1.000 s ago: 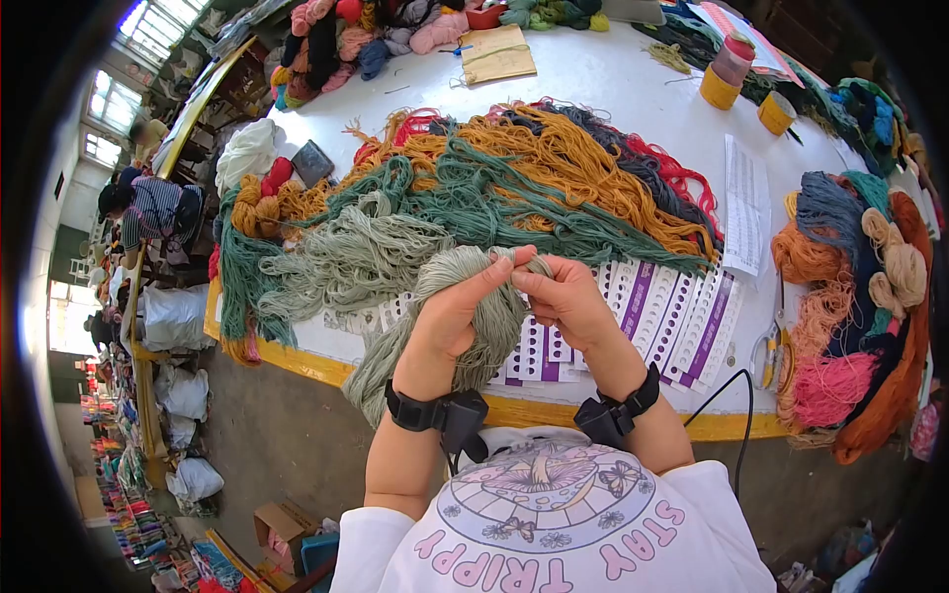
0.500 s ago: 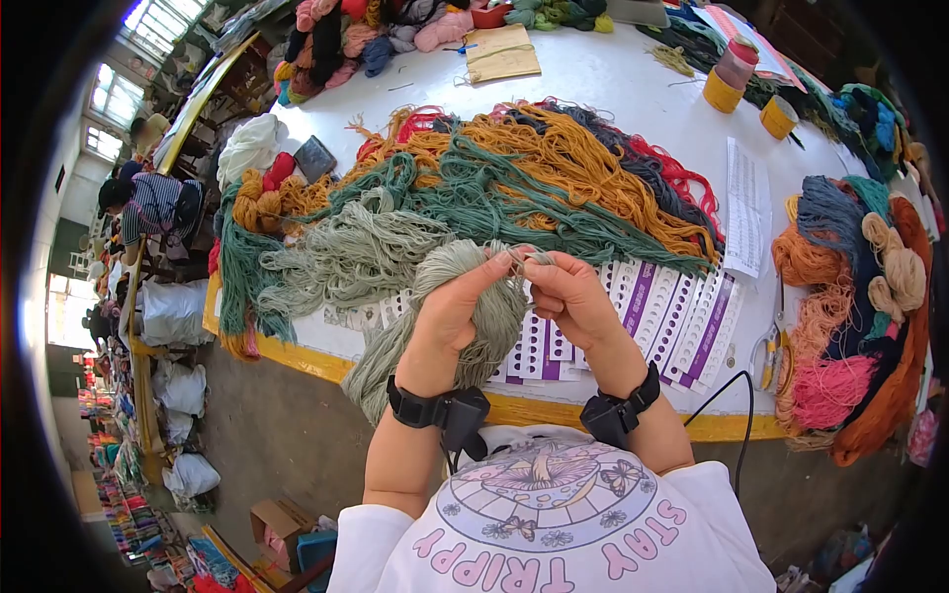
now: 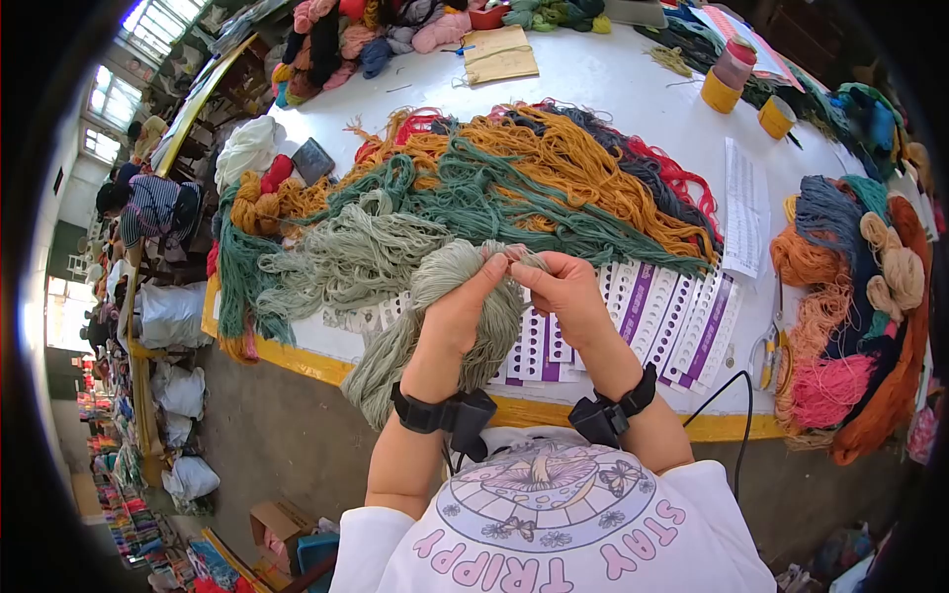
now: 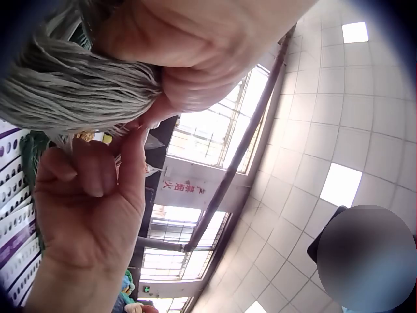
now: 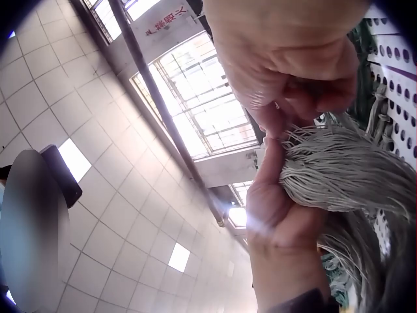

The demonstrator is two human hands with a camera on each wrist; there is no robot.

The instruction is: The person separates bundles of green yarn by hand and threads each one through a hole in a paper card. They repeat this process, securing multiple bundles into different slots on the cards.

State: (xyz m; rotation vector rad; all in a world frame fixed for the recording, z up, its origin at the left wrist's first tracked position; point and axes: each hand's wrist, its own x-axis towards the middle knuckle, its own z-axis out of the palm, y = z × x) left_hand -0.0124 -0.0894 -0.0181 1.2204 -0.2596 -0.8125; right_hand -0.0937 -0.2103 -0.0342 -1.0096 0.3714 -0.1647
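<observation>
A thick skein of pale grey-green yarn point(image 3: 445, 269) is bunched in my left hand point(image 3: 457, 311), its tail hanging down over the table's front edge. The left thumb and fingers grip the skein near its top. My right hand point(image 3: 565, 296) meets the left one there, pinching strands between thumb and forefinger. In the left wrist view, the skein point(image 4: 71, 88) narrows to the spot where both hands' fingertips come together. The right wrist view shows the gathered strands point(image 5: 345, 166) fanning away from the fingertips; the exact strands pinched are partly hidden by the fingers.
More grey-green yarn point(image 3: 351, 247), green yarn point(image 3: 474, 188) and mustard yarn point(image 3: 563, 148) lie heaped beyond the hands. Punched purple-and-white cards point(image 3: 643, 306) lie under the right forearm. Scissors point(image 3: 767, 358) and another yarn pile point(image 3: 830, 316) are at the right.
Both hands stay at the skein's top. The right hand's fingers have shifted slightly, and its thumb and forefinger now sit straighter against the strands than half a second ago.
</observation>
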